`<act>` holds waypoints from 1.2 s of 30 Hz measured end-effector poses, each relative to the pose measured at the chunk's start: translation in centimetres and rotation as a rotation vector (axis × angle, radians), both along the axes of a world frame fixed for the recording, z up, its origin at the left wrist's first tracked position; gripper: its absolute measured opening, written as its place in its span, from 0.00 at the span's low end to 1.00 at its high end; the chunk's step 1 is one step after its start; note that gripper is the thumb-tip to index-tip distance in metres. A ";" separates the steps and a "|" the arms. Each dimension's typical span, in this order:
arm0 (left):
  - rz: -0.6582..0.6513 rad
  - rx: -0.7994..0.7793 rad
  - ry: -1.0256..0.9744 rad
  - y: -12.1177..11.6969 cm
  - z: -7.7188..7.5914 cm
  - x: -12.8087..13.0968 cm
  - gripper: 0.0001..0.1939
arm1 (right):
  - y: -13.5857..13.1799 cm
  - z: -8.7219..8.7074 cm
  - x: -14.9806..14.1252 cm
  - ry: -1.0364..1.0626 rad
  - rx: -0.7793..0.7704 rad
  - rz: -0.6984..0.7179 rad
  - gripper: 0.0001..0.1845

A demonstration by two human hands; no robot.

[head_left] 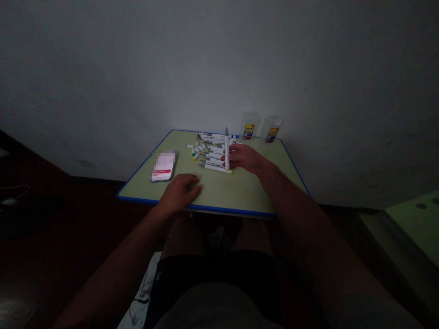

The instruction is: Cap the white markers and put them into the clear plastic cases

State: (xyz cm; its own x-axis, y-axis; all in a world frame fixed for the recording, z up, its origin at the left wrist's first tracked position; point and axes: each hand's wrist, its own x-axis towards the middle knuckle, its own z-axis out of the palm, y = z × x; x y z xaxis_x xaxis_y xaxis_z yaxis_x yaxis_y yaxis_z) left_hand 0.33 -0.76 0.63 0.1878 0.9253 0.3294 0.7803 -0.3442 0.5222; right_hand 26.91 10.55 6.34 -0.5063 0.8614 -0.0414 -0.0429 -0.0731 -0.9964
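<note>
My right hand [245,157] is closed on a white marker [227,148], held upright with its grey tip pointing up. Just left of and below it, several uncapped white markers [214,162] lie side by side on the table, grey tips to the left. A cluster of loose marker caps [199,148], some with green and yellow ends, sits to their left. Behind them lies another group of markers [216,137]. My left hand [181,189] rests near the table's front edge, fingers curved and thumb apart, holding nothing.
The pale green table [247,196] has a blue rim and stands against a grey wall. A phone [163,167] with a lit screen lies on the left side. Two clear plastic containers [249,126] with yellow and red labels stand at the back right.
</note>
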 end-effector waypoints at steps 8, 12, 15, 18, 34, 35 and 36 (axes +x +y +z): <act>0.203 0.000 -0.147 3.6 2.8 1.3 0.25 | 0.7 -2.4 0.4 0.121 0.010 -0.116 0.14; 0.270 0.030 0.039 7.5 3.7 1.6 0.18 | 0.6 -2.8 1.0 0.108 0.010 -0.166 0.14; 0.316 -0.004 0.116 10.1 3.9 1.7 0.17 | 0.5 -2.8 1.3 0.096 0.017 -0.181 0.15; 0.365 -0.024 0.112 11.7 3.6 1.9 0.19 | 0.3 -2.9 1.4 0.089 0.041 -0.193 0.15; 0.300 0.023 -0.105 13.0 0.4 1.3 0.04 | 0.1 -3.5 1.0 -0.016 0.043 -0.254 0.16; 0.297 0.046 -0.144 13.0 0.4 1.3 0.05 | 0.1 -3.5 0.9 -0.027 0.040 -0.255 0.16; 0.297 0.068 -0.171 12.9 0.5 1.4 0.05 | 0.1 -3.5 0.8 -0.038 0.035 -0.254 0.16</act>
State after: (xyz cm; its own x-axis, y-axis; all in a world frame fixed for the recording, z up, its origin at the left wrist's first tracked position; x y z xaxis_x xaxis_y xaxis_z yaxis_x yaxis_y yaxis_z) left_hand 1.73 12.17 1.17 -0.1495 0.9061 0.3958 0.7548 -0.1540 0.6377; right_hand 27.73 10.64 2.84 -0.2725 0.9619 -0.0241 -0.0183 -0.0302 -0.9994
